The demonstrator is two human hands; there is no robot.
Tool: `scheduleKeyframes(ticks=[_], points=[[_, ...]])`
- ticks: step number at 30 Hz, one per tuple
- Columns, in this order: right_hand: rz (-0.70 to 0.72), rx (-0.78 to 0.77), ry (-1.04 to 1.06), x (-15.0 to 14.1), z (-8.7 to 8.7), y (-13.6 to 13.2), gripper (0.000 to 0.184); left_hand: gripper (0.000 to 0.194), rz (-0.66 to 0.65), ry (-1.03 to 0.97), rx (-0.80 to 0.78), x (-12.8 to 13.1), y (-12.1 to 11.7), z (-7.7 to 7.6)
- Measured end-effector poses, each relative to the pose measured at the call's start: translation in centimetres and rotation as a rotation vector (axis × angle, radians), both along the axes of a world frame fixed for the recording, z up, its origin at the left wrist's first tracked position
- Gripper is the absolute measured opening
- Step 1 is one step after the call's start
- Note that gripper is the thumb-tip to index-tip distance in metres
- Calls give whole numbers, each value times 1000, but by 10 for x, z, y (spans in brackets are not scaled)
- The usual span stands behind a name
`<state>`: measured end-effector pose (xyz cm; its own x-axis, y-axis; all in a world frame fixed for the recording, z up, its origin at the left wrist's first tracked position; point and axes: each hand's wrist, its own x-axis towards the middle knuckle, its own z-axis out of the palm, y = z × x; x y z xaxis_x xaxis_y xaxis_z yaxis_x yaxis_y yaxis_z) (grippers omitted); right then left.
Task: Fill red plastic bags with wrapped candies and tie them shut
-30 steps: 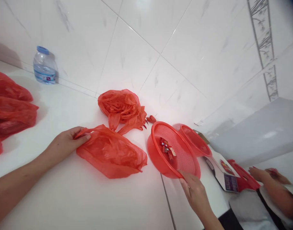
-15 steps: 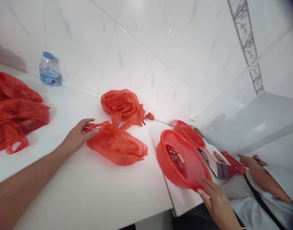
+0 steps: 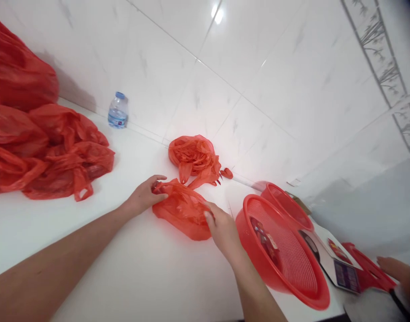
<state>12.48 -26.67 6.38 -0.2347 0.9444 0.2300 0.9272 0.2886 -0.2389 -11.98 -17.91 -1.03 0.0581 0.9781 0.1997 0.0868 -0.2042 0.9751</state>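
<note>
A thin red plastic bag [image 3: 183, 212] lies on the white table between my hands, its mouth spread. My left hand [image 3: 145, 194] grips the bag's left end between thumb and fingers. At the opposite end, my right hand [image 3: 221, 226] pinches the bag's edge. Just behind it sits a crumpled heap of red plastic bags [image 3: 194, 156]. To the right of my right forearm stands a tilted red mesh basket [image 3: 292, 241] with several small wrapped packets [image 3: 265, 237] inside.
Filled red bags [image 3: 67, 152] cover the table's left side. A water bottle [image 3: 118, 112] stands by the tiled wall. On the right are a second red basket [image 3: 288, 205], a scale [image 3: 345, 273] with a red packet on it, and a co-worker's hand [image 3: 397, 273].
My right hand has let go of the mesh basket's rim and moved left onto the bag's right end. My left hand keeps its hold. The view has shifted left.
</note>
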Motion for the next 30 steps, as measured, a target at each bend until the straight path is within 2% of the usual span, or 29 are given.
scheduleKeyframes(ticks=[2,4,8,12,18,20,22,24,26,28,30], points=[[27,-106,-86,-16,-10,24,34,55,-64,-94,-33,3,-2,1],[64,-183,-160,-26,-23,39,41,56,-173,-270,-104,6,-6,5],[75,-207,-225,-28,-42,49,55,55,-357,-625,-234,10,-16,15],[88,-221,-262,-19,-45,49,58,46,-346,-764,-278,9,-21,23],[94,-258,-248,-13,-45,43,72,32,-354,-770,-279,5,-20,26],[117,-179,-162,-10,-37,34,72,31,-348,-753,-293,5,-19,26],[142,-18,-40,0,-22,20,61,34,-342,-736,-314,6,-20,27],[132,156,45,19,-1,6,46,36,-336,-720,-333,6,-21,28],[49,277,62,49,21,-5,37,37,-332,-714,-347,7,-21,28],[-91,306,44,87,39,-12,35,35,-346,-716,-359,7,-21,26],[-230,208,6,130,48,-14,39,33,-388,-717,-367,7,-20,23]])
